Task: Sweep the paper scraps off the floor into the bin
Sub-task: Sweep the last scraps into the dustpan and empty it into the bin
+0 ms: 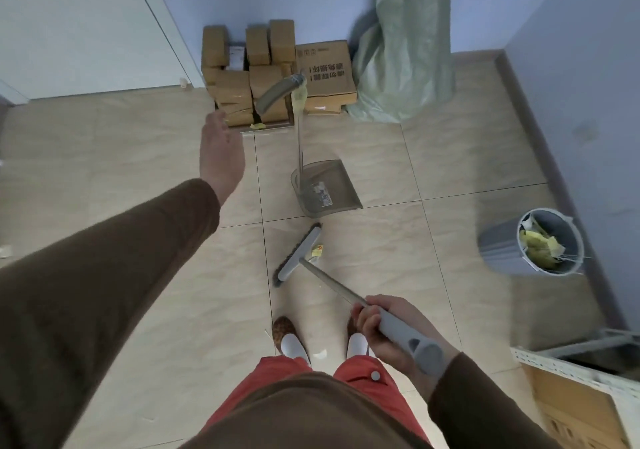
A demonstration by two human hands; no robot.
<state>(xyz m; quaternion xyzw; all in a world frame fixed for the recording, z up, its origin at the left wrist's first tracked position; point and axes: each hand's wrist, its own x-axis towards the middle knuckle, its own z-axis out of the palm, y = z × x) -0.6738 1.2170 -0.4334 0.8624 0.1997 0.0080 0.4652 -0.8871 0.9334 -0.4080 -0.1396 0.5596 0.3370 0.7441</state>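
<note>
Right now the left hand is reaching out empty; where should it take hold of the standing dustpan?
Grip the curved grey handle atop the dustpan pole, probably coming from its left, where the open left hand already is. The pole stands upright and the handle bends toward that hand. The right hand holds the broom.

— What are my arms doing?

— My left arm (114, 275) reaches out toward eleven o'clock, brown sleeve to the wrist. My left hand (220, 152) is flat, fingers straight and together, touching nothing.

— And the other side?

— My right hand (388, 327) sits low at five o'clock, close to my body, fingers curled round the broom handle (405, 336), knuckles up, wrist bent inward.
</note>
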